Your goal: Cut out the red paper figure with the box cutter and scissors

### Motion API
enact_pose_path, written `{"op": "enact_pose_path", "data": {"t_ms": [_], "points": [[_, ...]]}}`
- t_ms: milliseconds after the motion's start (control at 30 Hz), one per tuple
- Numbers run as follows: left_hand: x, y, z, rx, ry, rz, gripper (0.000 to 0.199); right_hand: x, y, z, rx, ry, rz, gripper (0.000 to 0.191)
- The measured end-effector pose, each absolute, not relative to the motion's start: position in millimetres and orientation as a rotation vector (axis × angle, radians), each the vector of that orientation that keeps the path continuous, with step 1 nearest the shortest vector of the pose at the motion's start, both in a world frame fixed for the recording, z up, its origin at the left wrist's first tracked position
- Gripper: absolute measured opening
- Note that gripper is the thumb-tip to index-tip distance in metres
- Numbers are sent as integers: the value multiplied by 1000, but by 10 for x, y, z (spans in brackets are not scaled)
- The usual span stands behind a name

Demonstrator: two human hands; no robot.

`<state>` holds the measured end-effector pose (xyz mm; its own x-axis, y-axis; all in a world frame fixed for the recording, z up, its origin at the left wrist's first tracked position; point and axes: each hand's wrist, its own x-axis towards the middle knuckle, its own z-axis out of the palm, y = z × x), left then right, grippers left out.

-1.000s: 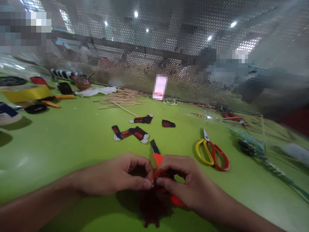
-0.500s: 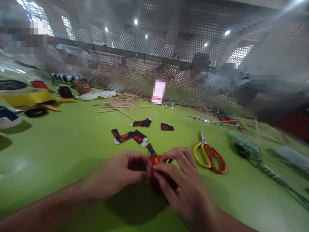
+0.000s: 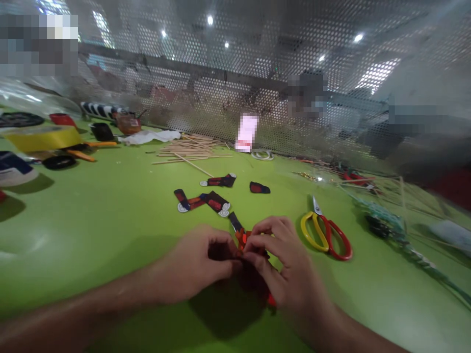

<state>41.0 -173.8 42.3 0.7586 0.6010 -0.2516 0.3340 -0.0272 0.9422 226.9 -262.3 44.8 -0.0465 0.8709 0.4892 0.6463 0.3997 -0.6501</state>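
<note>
Pinching a small red and black paper piece [image 3: 243,240] between both hands, we hold it just above the green bench [image 3: 110,220]; our left hand [image 3: 198,262] and right hand [image 3: 283,264] each close their grip on it, fingertips touching. Scissors [image 3: 326,233] lie near the right hand.

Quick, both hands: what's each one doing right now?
Left hand: closed, pinching the red and dark cut-out piece.
Right hand: closed, fingertips pinching the same piece.
</note>
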Motion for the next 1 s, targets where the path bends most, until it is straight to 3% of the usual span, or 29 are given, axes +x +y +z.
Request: {"op": "enact_pose_path", "data": {"t_ms": [200, 467, 667, 867, 1000], "points": [[424, -1740, 451, 1653, 785, 233, 19, 2228, -2627, 409, -1344, -1759, 353, 19], [442, -1739, 484, 1740, 841, 174, 18, 2157, -2622, 422, -1322, -1986, 7, 28], [444, -1730, 494, 1735, 845, 174, 16, 2156, -2607, 361, -1319, -2111, -113, 24], [480, -1756, 349, 1731, 704, 198, 15, 2142, -2634, 696, -1246, -2022, -298, 23], [468, -1721, 313, 1710, 683, 183, 16, 2328, -2587, 824, -1179, -1747, -53, 16]]}}
